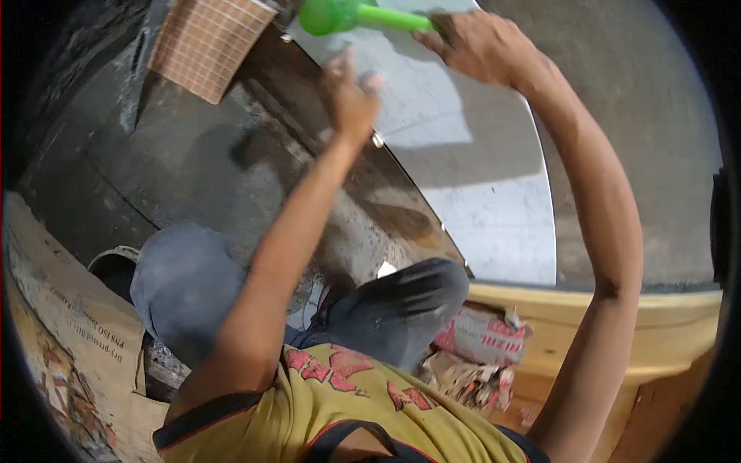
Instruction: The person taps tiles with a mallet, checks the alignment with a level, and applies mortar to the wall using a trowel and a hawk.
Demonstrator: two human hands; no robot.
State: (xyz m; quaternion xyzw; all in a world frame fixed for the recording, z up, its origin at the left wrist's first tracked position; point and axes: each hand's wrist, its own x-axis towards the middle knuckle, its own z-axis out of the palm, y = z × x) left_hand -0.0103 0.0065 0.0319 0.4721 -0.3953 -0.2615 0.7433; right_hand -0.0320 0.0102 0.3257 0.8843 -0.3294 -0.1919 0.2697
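Note:
My right hand (pixel 490 46) is wrapped round the handle of a green mallet (pixel 390 17), whose rounded head is over the upper end of a glossy white tile panel (pixel 494 224). My left hand (pixel 353 96), slightly blurred, is over the panel's left edge with the thumb and a finger apart and nothing visible between them. Small pale clips (pixel 377 140) sit along that edge, beside a dark brown strip of floor. Shadows of my arms fall across the panel.
A brown gridded tile (pixel 208 46) and a long grey bar (pixel 143 73) lie at upper left. A bucket (pixel 116 258) stands by my knee, near printed cardboard (pixel 81 324). A pink-and-white bag (pixel 486 336) lies below a yellowish wooden ledge (pixel 587 328).

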